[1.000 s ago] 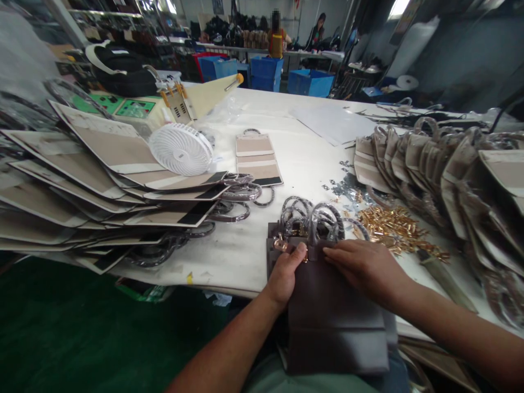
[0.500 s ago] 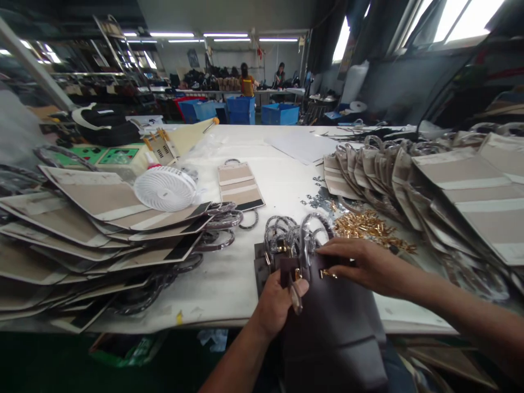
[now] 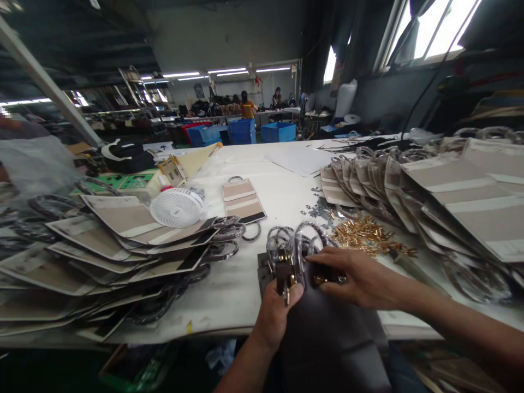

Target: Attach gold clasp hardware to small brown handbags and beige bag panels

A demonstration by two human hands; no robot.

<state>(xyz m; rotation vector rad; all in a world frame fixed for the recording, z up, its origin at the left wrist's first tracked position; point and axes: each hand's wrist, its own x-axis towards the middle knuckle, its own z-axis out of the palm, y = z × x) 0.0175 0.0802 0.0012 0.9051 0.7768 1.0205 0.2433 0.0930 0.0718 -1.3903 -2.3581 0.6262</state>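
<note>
A dark brown bag panel (image 3: pixel 331 338) lies over the table's front edge, its looped handle (image 3: pixel 299 243) wrapped in clear plastic. My left hand (image 3: pixel 275 312) is closed on the panel's left edge by the handle tab, the thumb beside a small gold fitting (image 3: pixel 292 280). My right hand (image 3: pixel 360 275) lies over the right handle tab, fingers bent and pinched around it, with gold metal showing at the fingertips. Exactly what those fingertips grip is partly hidden. More plastic-wrapped handles (image 3: pixel 278 240) on dark panels lie just behind my left hand.
Loose gold fittings (image 3: pixel 360 233) are heaped right of the handles, near small dark metal pieces (image 3: pixel 321 210). Beige-backed panels are stacked left (image 3: pixel 114 221) and right (image 3: pixel 446 174). A white fan (image 3: pixel 177 207) rests on the left stack. An olive-handled tool (image 3: pixel 417 272) lies beside my right forearm.
The head view has tilted and shifted, so the table sits lower. My right hand has moved slightly left, closer to the handle, uncovering the olive-handled tool. My left hand keeps its grip.
</note>
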